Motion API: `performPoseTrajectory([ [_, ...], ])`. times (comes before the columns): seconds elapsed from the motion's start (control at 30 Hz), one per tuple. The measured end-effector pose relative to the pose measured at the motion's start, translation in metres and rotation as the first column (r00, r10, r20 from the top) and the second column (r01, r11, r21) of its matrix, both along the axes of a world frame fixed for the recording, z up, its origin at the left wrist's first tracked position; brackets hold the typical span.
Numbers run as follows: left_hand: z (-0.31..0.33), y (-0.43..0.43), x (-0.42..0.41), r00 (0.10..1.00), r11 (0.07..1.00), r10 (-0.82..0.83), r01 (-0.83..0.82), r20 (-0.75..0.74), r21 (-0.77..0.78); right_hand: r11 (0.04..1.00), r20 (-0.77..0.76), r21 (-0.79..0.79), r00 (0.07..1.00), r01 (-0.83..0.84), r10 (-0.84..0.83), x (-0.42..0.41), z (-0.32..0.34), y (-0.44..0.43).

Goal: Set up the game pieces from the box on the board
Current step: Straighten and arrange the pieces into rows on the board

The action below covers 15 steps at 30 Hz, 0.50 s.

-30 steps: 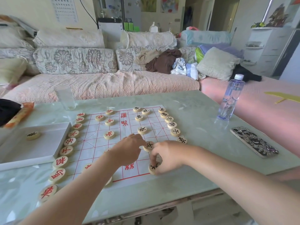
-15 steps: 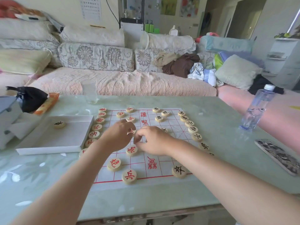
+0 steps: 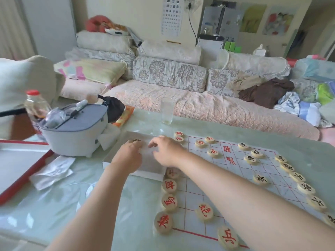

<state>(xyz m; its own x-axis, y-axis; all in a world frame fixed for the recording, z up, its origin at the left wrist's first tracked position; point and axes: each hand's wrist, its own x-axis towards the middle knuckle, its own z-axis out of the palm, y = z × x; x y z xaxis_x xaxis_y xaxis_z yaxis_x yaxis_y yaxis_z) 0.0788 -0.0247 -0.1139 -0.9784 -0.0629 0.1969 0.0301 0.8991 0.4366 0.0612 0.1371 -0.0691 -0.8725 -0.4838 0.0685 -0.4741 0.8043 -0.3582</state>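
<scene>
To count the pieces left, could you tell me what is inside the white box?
One black-lettered piece shows at the fingertips of the left hand. It and the right hand cover much of the white box, so other pieces could be hidden.

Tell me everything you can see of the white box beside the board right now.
The box is white, shallow and open-topped, seemingly cardboard, with low walls. It lies flat on the table, just left of the board, its near right corner by the board's edge. Both hands are over it: the left hand reaches one dark-lettered piece near its far wall; the right hand hangs above its middle, fingers loosely curled. Blur hides whether the piece is gripped.
</scene>
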Motion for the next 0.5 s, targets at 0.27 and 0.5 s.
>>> performPoseTrajectory([
  [0.27,-0.010,-0.030,-0.016,0.994,0.998,0.054,-0.051,0.093,-0.041,0.940,0.008,0.339,0.999,-0.038,0.037,-0.059,-0.034,-0.071],
  [0.5,-0.014,-0.027,-0.027,0.990,0.996,0.084,-0.084,0.116,-0.008,0.967,-0.062,0.253,0.997,-0.031,0.049,-0.071,-0.043,-0.073],
])
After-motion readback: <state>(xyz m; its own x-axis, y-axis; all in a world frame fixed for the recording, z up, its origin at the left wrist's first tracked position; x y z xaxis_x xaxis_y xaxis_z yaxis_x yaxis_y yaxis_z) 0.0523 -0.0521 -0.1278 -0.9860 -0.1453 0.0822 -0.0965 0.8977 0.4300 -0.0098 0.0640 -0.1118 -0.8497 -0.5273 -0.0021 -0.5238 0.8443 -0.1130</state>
